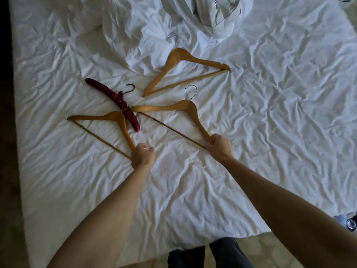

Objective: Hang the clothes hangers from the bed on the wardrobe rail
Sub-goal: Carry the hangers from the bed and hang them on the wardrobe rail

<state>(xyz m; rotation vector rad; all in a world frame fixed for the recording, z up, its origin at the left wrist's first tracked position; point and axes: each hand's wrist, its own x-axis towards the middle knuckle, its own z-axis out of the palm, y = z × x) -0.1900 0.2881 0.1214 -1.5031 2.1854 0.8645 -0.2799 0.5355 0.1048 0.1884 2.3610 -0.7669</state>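
So each hand (143, 154) (219, 145) has its grip curled round a wooden hanger's near tip (100, 120) (173, 111), both hangers stretching far-left across the bed (270, 113).

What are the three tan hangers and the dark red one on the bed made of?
The three tan hangers, such as the far one, look like varnished wood: honey colour, slight sheen, rigid bars. Two visible hooks look like metal. The dark red hanger seems padded and covered in matte, velvety fabric, with a thin dark hook, probably wire.
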